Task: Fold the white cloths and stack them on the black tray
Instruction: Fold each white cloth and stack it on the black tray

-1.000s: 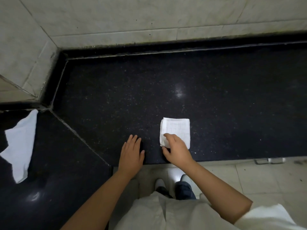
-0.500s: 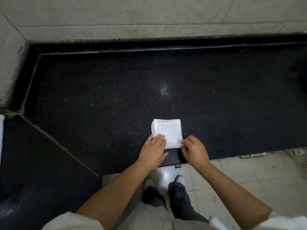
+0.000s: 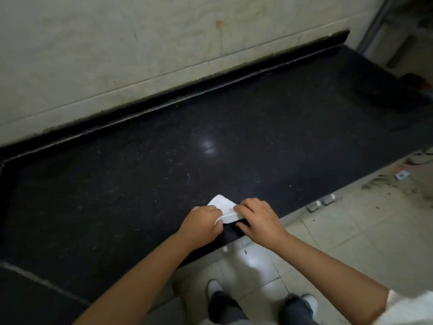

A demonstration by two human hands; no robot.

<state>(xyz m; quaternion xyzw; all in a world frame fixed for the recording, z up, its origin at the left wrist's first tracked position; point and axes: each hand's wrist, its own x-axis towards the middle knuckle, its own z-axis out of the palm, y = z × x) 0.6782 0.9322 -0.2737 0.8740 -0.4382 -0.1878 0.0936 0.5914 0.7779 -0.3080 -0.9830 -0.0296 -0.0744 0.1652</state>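
The folded white cloth lay at the near edge of the black tabletop. The left hand and right hand each pinched a near corner, fingers curled. Risk: an uneven lift could let the fold spring open. No tray was visible.

You've got a black speckled counter w/ a light glare spot, running along a pale tiled wall. Rt of it there's a beige tile floor, smudged dark near a small white scrap.
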